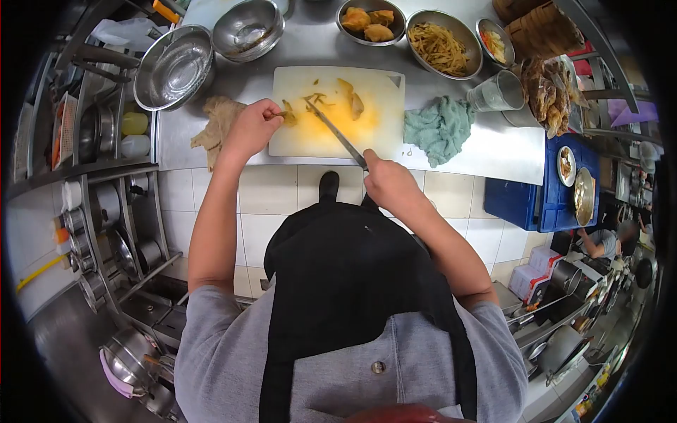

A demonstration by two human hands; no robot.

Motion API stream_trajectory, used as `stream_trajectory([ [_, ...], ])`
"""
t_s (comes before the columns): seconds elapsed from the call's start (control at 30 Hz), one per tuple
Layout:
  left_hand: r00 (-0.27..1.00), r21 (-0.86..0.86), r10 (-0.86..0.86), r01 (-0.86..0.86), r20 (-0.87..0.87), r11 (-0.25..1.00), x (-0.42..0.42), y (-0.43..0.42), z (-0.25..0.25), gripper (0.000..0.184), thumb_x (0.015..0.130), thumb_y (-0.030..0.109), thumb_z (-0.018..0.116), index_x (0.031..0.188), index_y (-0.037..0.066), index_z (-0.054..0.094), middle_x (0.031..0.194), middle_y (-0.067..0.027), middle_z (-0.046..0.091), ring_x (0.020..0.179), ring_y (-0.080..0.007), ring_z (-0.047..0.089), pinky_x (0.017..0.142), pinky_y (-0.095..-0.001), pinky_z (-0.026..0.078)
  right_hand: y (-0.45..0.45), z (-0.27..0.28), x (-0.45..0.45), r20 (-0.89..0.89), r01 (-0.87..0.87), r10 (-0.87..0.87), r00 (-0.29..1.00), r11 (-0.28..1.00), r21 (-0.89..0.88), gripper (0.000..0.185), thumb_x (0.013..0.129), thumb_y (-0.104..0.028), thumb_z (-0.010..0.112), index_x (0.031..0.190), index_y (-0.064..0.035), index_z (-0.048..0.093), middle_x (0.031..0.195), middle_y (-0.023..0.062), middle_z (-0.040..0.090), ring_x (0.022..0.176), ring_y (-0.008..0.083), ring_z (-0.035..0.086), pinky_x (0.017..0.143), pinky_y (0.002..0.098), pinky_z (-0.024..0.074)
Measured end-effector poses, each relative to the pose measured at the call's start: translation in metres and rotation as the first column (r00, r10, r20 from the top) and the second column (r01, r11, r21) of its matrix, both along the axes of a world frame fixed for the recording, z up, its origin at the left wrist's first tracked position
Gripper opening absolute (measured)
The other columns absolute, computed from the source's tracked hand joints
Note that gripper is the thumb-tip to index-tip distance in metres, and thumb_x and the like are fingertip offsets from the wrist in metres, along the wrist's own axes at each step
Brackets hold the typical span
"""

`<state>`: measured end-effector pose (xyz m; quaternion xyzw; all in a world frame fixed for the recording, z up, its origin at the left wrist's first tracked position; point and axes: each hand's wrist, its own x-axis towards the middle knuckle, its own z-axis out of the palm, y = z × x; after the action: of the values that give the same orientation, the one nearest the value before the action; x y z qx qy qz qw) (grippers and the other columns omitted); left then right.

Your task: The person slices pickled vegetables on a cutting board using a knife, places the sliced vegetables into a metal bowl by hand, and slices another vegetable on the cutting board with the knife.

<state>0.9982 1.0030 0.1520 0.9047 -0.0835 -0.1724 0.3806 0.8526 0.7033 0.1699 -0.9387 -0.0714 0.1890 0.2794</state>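
A knife [338, 136] is gripped by the right hand [389, 182]; a vegetable piece [289, 113] is pinched by the left hand [255, 128]; markings on boxes [524, 283] at right are unreadable.

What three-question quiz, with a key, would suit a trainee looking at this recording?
1. Which of the person's hands grips the long knife with the gray metal blade?
2. True or false: the crumpled green cloth lies to the right of the white rectangular cutting board.
3. Which stands just right of the round metal bowl of yellow-orange chunks?
A) A crumpled brown cloth
B) A round metal bowl of thin yellowish strips
C) A blue plastic crate

Key:
1. The right hand.
2. True.
3. B.
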Motion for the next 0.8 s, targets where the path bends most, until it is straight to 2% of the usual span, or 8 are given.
stream_trajectory([
  [0.1,0.996,-0.046,0.082,-0.084,-0.041,0.995,-0.006,0.004,-0.001,0.02,0.093,0.013,0.07,0.106,-0.002,0.069,0.089,-0.0105,0.073,0.081,-0.0198,0.067,0.078,-0.0349,0.054,0.015,-0.006,0.005,-0.048,-0.09,0.093,0.994,0.994,0.065,0.024,0.089,-0.003,0.061,0.111,0.0036,0.053,0.08,0.027,0.07,0.08,0.0475,0.071,0.074,0.0573,0.0572],
  [0.23,0.991,0.007,0.126,-0.125,-0.047,0.992,-0.014,0.007,0.001,0.02,0.093,0.014,0.07,0.105,-0.002,0.069,0.089,-0.01,0.073,0.081,-0.0199,0.067,0.078,-0.0346,0.053,0.021,-0.015,0.015,-0.111,-0.068,0.076,0.991,0.995,0.08,0.026,0.089,-0.005,0.06,0.111,0.0041,0.051,0.082,0.0306,0.068,0.085,0.0501,0.069,0.08,0.0583,0.0547],
  [0.33,0.987,-0.003,0.159,-0.159,-0.015,0.987,-0.022,0.01,-0.007,0.02,0.093,0.015,0.07,0.105,-0.001,0.069,0.089,-0.0101,0.073,0.081,-0.0209,0.067,0.078,-0.0348,0.053,0.018,-0.011,0.016,-0.062,0.0,-0.001,0.998,1.0,-0.004,0.024,0.089,-0.005,0.06,0.11,0.0036,0.053,0.083,0.0296,0.069,0.084,0.0492,0.069,0.08,0.0581,0.0548],
  [0.4,0.986,-0.02,0.166,-0.166,0.012,0.986,-0.025,0.011,-0.011,0.021,0.093,0.015,0.07,0.106,-0.001,0.069,0.089,-0.0102,0.073,0.081,-0.0216,0.067,0.079,-0.0351,0.053,0.019,-0.002,0.017,-0.024,-0.051,0.05,0.998,0.997,-0.049,0.023,0.09,-0.005,0.059,0.11,0.0036,0.053,0.082,0.0292,0.069,0.083,0.048,0.07,0.078,0.0579,0.055],
  [0.5,0.985,-0.021,0.17,-0.17,-0.006,0.985,-0.03,0.011,-0.011,0.018,0.095,0.014,0.07,0.105,0.0,0.068,0.09,-0.006,0.07,0.082,-0.0156,0.063,0.079,-0.0317,0.052,0.028,-0.001,0.022,-0.049,-0.159,0.155,0.987,0.984,-0.077,0.022,0.09,-0.005,0.061,0.111,0.0027,0.054,0.081,0.0259,0.071,0.081,0.0445,0.073,0.075,0.0547,0.0585],
  [0.63,0.991,-0.025,0.131,-0.131,-0.007,0.991,-0.035,0.015,-0.004,0.019,0.095,0.014,0.069,0.106,-0.001,0.068,0.089,-0.0075,0.071,0.081,-0.018,0.065,0.078,-0.0336,0.053,0.027,0.0,0.023,-0.041,-0.156,0.153,0.987,0.983,-0.101,0.02,0.091,-0.003,0.058,0.11,0.0034,0.054,0.082,0.026,0.072,0.081,0.0446,0.073,0.075,0.0545,0.0587],
  [0.67,0.993,-0.011,0.114,-0.115,-0.018,0.993,-0.035,0.015,-0.002,0.02,0.094,0.015,0.069,0.107,-0.001,0.069,0.09,-0.0097,0.073,0.081,-0.0211,0.068,0.079,-0.0358,0.054,0.025,-0.004,0.021,-0.047,-0.111,0.106,0.993,0.986,-0.126,0.019,0.092,-0.003,0.057,0.11,0.0035,0.055,0.082,0.026,0.072,0.081,0.0447,0.073,0.075,0.0543,0.0588],
  [0.8,0.99,-0.024,0.137,-0.138,-0.027,0.99,-0.035,0.01,0.008,0.02,0.094,0.014,0.069,0.108,-0.001,0.068,0.089,-0.0095,0.073,0.081,-0.0201,0.067,0.079,-0.0351,0.054,0.01,-0.001,0.017,-0.043,0.003,-0.012,0.999,0.98,-0.2,0.018,0.092,-0.001,0.055,0.11,0.0034,0.055,0.083,0.0259,0.072,0.082,0.0449,0.074,0.075,0.0537,0.0592],
])
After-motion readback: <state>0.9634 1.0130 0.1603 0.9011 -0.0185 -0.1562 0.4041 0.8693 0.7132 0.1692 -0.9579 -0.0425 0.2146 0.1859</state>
